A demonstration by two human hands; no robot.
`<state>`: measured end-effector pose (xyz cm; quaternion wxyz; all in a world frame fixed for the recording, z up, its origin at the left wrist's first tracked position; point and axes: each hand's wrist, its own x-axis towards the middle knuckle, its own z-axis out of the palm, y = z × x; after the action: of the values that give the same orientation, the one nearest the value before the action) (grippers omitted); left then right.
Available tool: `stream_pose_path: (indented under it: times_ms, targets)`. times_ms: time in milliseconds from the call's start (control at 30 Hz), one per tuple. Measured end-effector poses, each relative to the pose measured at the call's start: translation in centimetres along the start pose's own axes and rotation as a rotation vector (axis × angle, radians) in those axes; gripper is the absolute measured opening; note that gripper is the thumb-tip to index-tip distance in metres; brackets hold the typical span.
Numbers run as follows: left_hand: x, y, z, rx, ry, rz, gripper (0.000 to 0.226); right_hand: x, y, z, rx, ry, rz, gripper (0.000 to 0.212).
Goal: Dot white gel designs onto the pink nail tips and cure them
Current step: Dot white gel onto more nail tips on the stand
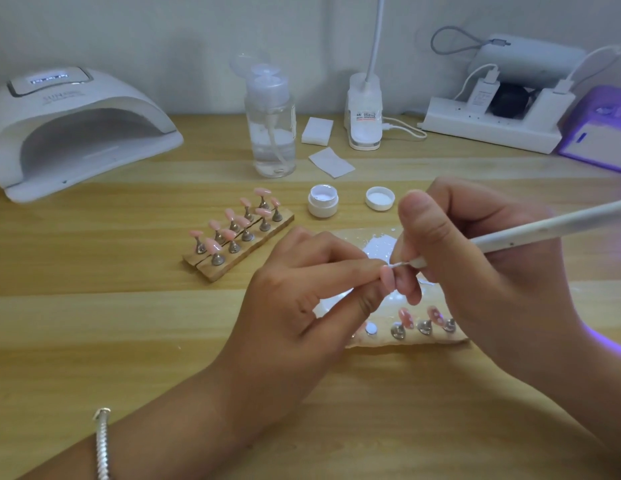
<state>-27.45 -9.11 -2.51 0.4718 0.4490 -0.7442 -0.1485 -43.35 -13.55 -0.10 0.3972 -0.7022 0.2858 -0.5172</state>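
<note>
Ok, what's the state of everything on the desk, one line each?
gel jar, open
lid, lying inside-up beside jar
white lamp, display lit
purple lamp, glowing
left hand, pinching nail tip
right hand, holding dotting pen
far rack, plain pink tips
near rack, two dotted tips

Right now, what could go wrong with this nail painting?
The left hand only pinches the tip between fingertips; a slip under the pen could spoil the design. The right hand works just above the dotted tips on the near stand; it might brush them. The jar stands open, lid beside it; dust could get in.
</note>
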Motion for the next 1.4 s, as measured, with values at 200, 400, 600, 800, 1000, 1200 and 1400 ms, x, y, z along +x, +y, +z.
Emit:
stream_pose_path:
  times_ms: [200,400,600,800,1000,1200,1400]
  targets:
    - [-0.03,-0.03,-0.01,-0.001,-0.002,0.002,0.017,-0.01,0.24,-0.01,-0.003,-0.001,0.004,0.039]
    - [-0.01,-0.01,-0.05,0.005,-0.006,0.000,0.017,0.07,0.23,0.01,-0.025,-0.007,-0.002,0.039]
    - [0.00,-0.07,-0.09,0.005,-0.001,0.014,0.018,0.05,0.21,0.01,-0.041,-0.014,-0.004,0.038]
    - [-0.04,-0.14,-0.02,-0.009,0.006,0.015,0.019,0.07,0.23,-0.04,-0.046,-0.016,-0.001,0.038]
    - [-0.03,-0.18,0.02,0.004,0.004,0.024,0.019,0.01,0.26,-0.03,-0.026,-0.013,0.008,0.038]
    - [-0.07,-0.27,0.06,0.007,0.002,0.014,0.017,-0.06,0.12,0.04,0.060,0.016,0.045,0.037]
    - [-0.06,-0.20,0.02,-0.005,0.000,0.008,0.017,-0.02,-0.01,0.12,0.049,0.011,0.045,0.037]
